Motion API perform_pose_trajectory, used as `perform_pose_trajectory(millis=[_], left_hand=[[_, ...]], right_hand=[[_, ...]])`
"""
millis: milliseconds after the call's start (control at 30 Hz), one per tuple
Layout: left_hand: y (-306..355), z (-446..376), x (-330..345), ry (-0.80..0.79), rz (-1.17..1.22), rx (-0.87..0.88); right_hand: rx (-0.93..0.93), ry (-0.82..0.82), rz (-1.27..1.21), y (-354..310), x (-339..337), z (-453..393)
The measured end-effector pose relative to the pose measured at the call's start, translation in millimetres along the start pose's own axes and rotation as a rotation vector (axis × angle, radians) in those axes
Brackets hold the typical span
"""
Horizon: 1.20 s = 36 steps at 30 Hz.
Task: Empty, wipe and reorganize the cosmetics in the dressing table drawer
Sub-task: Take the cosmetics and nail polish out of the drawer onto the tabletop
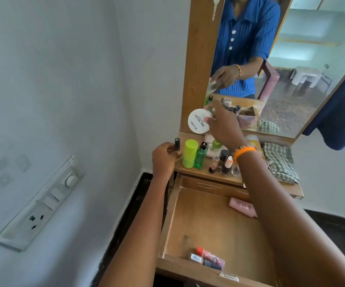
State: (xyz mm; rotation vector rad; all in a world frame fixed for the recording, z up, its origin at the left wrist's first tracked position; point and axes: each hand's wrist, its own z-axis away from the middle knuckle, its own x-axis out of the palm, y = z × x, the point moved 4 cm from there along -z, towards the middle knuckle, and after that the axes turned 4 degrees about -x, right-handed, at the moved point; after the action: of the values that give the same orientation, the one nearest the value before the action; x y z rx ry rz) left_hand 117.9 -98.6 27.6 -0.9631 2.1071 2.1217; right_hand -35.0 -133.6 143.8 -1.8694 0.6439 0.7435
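The wooden drawer (pixel 188 216) stands pulled out below the dressing table top (pixel 200 172). Inside it lie a pink tube (pixel 242 206) at the back right and a few small cosmetic packs (pixel 207 258) at the front. My right hand (pixel 223 126) holds a round white nail-polish-remover tub (pixel 198 121) up in front of the mirror. My left hand (pixel 164 157) grips a slim black tube (pixel 177 144) at the top's left edge. On the top stand a lime green container (pixel 190 153), a green bottle (pixel 201 155) and several nail polish bottles (pixel 222 162).
A folded checked cloth (pixel 280 163) lies on the right of the table top. The mirror (pixel 275 65) rises behind, reflecting me and the items. A switchboard (pixel 41 204) is on the left wall. A dark blue cloth (pixel 337 112) hangs at the right.
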Motion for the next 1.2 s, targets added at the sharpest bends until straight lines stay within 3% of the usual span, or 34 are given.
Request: perform_pose_trajectory(millis=[67,200,333,700,833,1067,1133,1200], left_hand=[[-3.4,2.9,3.1,-0.019,-0.002,-0.002],[-8.6,4.6,7.4,0.006,-0.05,0.024],[-15.3,6.8,12.2,0.038,-0.114,0.046],[-19.5,5.0,19.5,-0.041,-0.153,0.036],[-24.3,6.5,14.1,-0.057,-0.123,0.008],[-9.8,60.9,-7.9,0.213,0.123,-0.043],[-15.1,84.6,-5.2,0.117,0.132,-0.055],[-23.2,107.4,3.4,-0.136,-0.005,-0.043]], right_hand=[[-0.044,-0.123,0.108,9.0,20.6,-26.2],[-0.144,-0.535,0.417,28.4,66.1,-55.2],[-0.181,-0.707,0.463,39.1,88.5,-62.5],[-0.126,-0.673,0.425,41.7,84.8,-55.1],[-0.087,-0.492,0.275,32.7,57.2,-52.1],[-0.204,-0.25,0.042,5.3,7.5,33.3],[-0.173,-0.358,0.007,10.6,9.5,73.5],[-0.112,-0.596,0.061,27.7,27.5,113.8]])
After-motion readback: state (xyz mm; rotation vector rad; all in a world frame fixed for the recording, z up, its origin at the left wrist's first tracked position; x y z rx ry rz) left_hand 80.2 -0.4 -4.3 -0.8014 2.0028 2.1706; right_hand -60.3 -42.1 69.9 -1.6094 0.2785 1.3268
